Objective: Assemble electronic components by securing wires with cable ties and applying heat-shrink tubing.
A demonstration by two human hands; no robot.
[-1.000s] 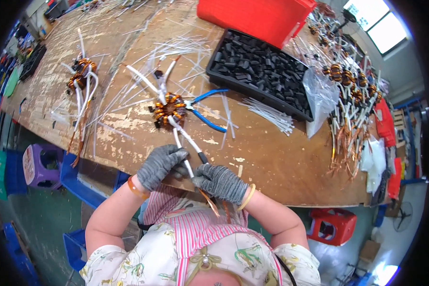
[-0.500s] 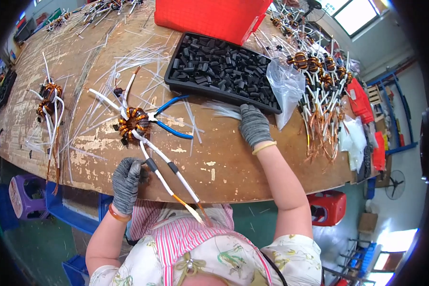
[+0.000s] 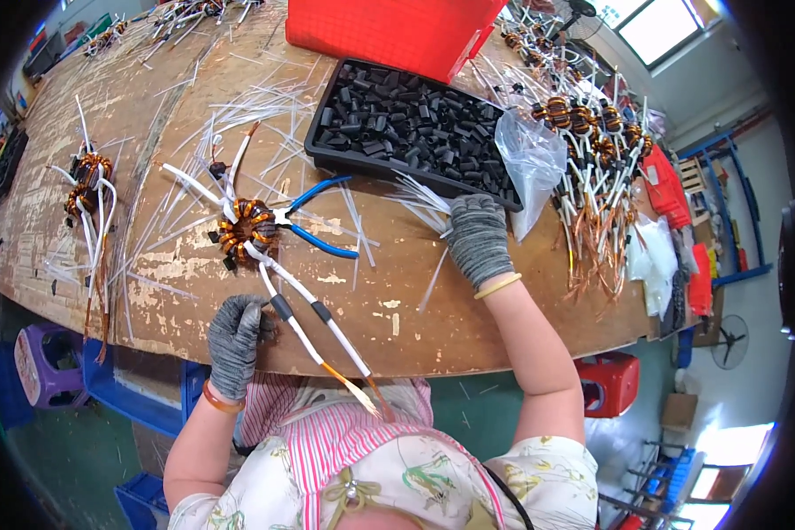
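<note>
My right hand, in a grey knit glove, has its fingers closed on a bunch of thin white plastic strips beside the front of the black tray. One loose strip lies below it. My left hand, also gloved, rests curled at the table's front edge; whether anything is in its fingers is hidden. Just right of it run the white-sleeved leads of a copper-wound ring coil, their bare ends hanging over the edge. Blue-handled pliers lie with their jaws against the coil.
A black tray of short black tubes stands ahead, a clear plastic bag at its right corner. Behind is a red bin. Several coils are piled at right; more coils lie at left. White strips litter the wooden table.
My right hand has shifted slightly right and nearer, lifting and fanning the white strips; one strip now lies loose on the table below. My left hand has stayed put.
</note>
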